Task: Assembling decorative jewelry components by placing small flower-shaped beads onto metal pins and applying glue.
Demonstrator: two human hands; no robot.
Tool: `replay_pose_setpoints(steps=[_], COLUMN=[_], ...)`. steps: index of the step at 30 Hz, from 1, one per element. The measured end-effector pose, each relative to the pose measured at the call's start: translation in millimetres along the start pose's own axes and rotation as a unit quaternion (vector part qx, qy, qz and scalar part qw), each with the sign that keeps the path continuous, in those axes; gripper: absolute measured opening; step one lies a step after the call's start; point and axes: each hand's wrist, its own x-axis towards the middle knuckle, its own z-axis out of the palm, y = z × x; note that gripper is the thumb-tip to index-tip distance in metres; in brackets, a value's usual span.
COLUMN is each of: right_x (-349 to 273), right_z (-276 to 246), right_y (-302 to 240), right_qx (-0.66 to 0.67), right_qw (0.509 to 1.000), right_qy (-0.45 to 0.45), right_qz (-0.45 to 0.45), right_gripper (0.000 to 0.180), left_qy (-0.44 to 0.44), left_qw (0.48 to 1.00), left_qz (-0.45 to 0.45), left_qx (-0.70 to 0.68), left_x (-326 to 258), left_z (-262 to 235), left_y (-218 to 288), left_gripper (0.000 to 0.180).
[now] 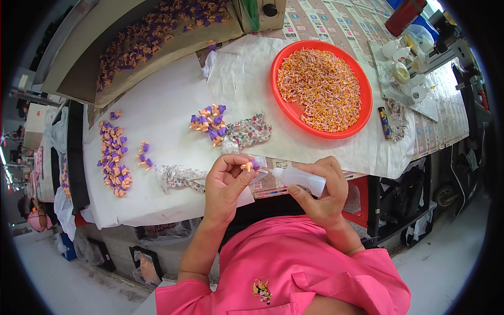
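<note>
My left hand (224,181) pinches a small peach-and-purple plastic figure part (248,166) above the table's front edge. A white squeeze bottle (302,180) lies tilted in my right hand (326,191), fingers wrapped round it. Its thin nozzle points left at the figure part; whether the tip touches it I cannot tell. Beyond my left hand sits a pile of similar purple-and-peach parts (210,123), with a crumpled floral cloth (248,131) beside it. Another floral cloth (181,177) lies left of my left hand.
A red round tray (274,79) full of tiny pink and orange pieces stands at the back right. More figure parts (113,157) lie in a column at left, several within a box-like hood (142,47). Small bottles (391,49) and a lighter-like tube (385,123) are far right.
</note>
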Motion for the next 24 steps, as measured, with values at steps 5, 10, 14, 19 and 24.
replay_pose_setpoints(steps=[5, 10, 14, 19, 24], right_x=[3, 3, 4, 6, 12], right_z=[-2, -4, -1, 15, 27], right_y=[4, 5, 10, 30, 37], right_qx=[-0.005, -0.004, 0.021, 0.007, -0.077], right_qw=[1.0, 1.0, 0.999, 0.999, 0.996], right_qy=[0.004, 0.003, 0.025, 0.037, 0.014], right_qz=[-0.017, -0.014, -0.006, 0.014, 0.042], right_gripper=[0.036, 0.035, 0.033, 0.031, 0.028], left_qy=[-0.002, 0.0, 0.017, 0.032, 0.033], left_qw=[1.0, 1.0, 1.0, 0.999, 0.999], left_qz=[0.004, 0.003, -0.001, 0.009, 0.018], left_qx=[0.006, 0.005, -0.005, -0.014, -0.019], left_x=[0, 0, -3, -11, -16], left_z=[1, 2, 3, 6, 8], left_y=[-1, -1, 2, 14, 18], left_gripper=[0.019, 0.019, 0.02, 0.021, 0.022])
